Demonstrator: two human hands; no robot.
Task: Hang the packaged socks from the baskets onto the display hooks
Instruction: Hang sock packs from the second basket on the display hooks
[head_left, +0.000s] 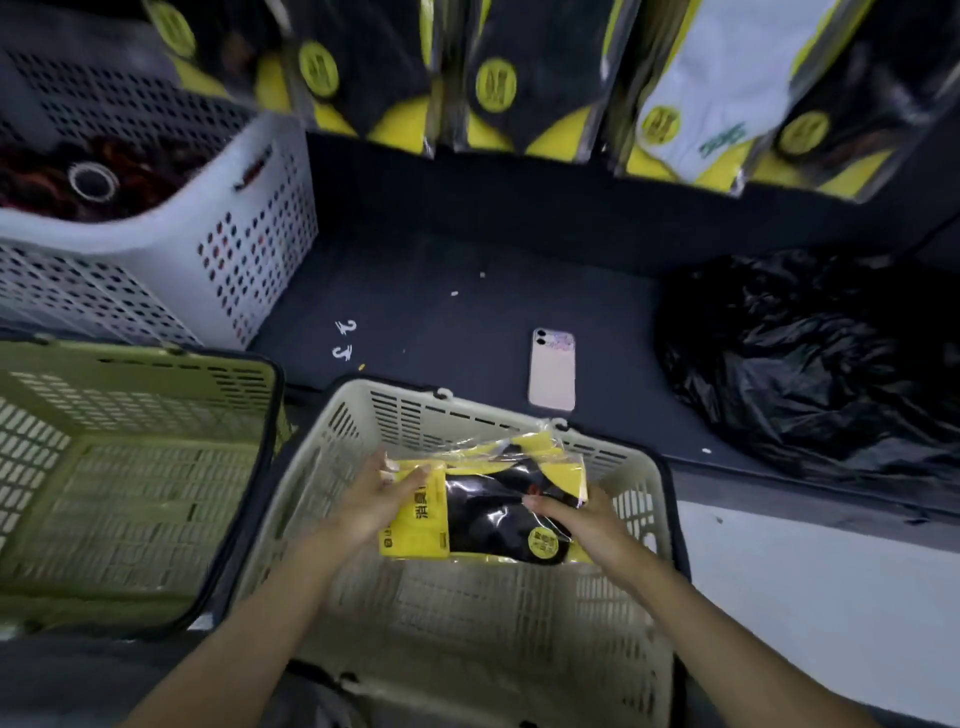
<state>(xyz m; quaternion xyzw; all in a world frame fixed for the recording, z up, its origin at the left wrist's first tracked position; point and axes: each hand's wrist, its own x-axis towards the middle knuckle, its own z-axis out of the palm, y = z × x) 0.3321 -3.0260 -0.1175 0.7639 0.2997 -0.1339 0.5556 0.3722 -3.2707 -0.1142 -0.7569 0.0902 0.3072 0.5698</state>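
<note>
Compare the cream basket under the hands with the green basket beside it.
Colour: the cream basket is pale beige, the green basket olive. Contents: left hand and right hand grip sock packs over the cream basket; the green basket shows none. Framing: the cream basket is central, the green basket cut off at left. Both are slotted plastic.

Yellow-and-black sock packs; cream basket; olive-green basket; white perforated basket; pink phone; black bag.
</note>
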